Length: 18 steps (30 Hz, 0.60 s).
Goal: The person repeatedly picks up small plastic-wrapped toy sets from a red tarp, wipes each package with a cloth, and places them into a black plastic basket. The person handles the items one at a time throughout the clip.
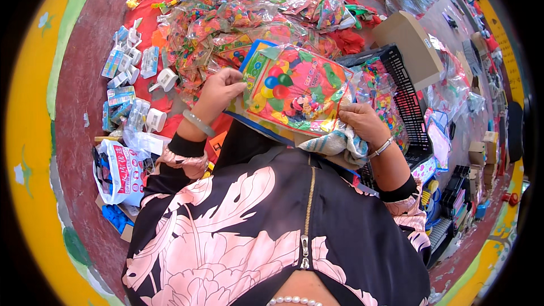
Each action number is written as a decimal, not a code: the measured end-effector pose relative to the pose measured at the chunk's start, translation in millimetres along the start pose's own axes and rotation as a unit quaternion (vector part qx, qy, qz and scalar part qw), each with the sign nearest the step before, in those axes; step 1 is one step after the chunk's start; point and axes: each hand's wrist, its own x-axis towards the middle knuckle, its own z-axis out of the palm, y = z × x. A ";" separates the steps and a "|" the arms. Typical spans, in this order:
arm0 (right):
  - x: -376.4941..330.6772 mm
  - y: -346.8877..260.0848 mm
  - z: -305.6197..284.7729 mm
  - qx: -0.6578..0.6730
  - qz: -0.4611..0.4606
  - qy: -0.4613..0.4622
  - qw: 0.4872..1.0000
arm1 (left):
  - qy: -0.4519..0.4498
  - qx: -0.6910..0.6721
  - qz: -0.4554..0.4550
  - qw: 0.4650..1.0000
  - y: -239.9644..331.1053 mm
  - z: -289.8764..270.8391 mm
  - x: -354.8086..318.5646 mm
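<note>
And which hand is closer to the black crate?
Right. The right hand is close to the crate, at the balloon packet's right edge. The left hand is farther away, at its left edge.

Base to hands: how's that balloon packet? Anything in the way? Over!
Left hand pinching left edge of balloon packet. Right hand holding its right side. Cloth crowding lower right edge.

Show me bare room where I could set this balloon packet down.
The maroon floor strip at far left, between the painted border and the white packages, looks mostly bare. Crowded: beyond the balloon packet, where a heap of packets spreads, and at right, where the black crate holds more.
</note>
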 end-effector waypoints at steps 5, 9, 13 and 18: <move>-1.2 -3.5 -1.1 -0.028 -0.027 -0.015 0.999 | 0.011 0.307 0.086 0.948 16.9 15.0 22.1; -9.7 -9.6 -8.8 -0.139 -0.045 -0.002 0.989 | 0.129 0.379 0.329 0.855 17.6 33.0 24.1; -31.8 -32.4 -34.8 -0.225 -0.105 0.025 0.968 | -0.026 0.406 0.404 0.819 11.2 48.5 23.9; -74.3 -101.8 -34.2 -0.034 -0.279 0.282 0.918 | -0.035 0.486 0.402 0.775 -3.8 54.9 21.9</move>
